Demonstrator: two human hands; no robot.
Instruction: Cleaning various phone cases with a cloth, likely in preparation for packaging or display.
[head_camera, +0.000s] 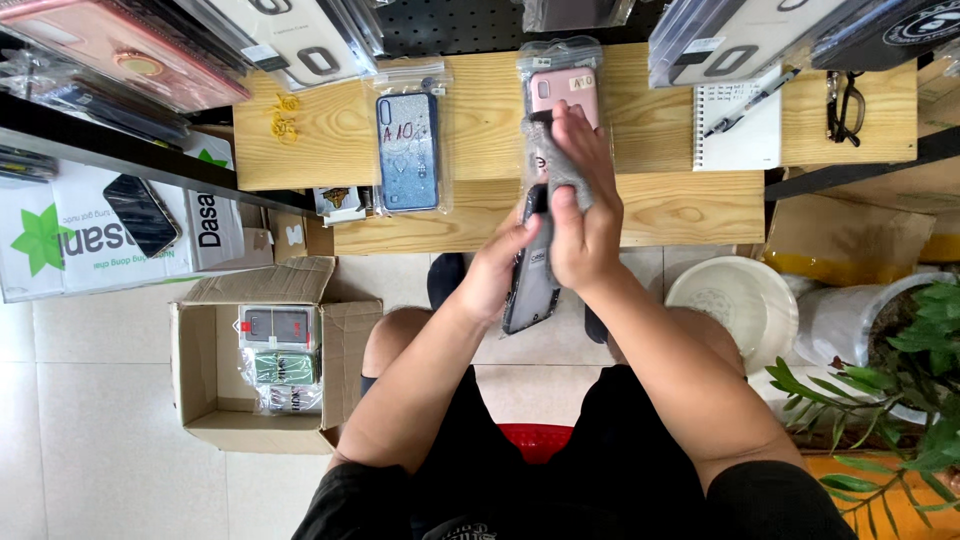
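- the left hand (497, 272) wraps its grip around the lower edge of a dark phone case (532, 270), steadying it above the lap, just in front of the wooden tabletop (660, 205).
- the right hand (580, 215) lies over the case from above, fingers pressed on a clear plastic sleeve (552, 165) at the case's top end; the two-handed hold seems meant to keep case and sleeve lined up.
- a pink case in a clear bag (564, 85) lies flat on the tabletop just beyond the fingertips.
- a blue glitter case in a bag (407, 150) with a handwritten mark lies to the left.
- a cardboard box (205, 400) on the floor holds bagged cases, near to reach.
- a spiral notebook (735, 140) with a pen and glasses (845, 105) sit on the right.
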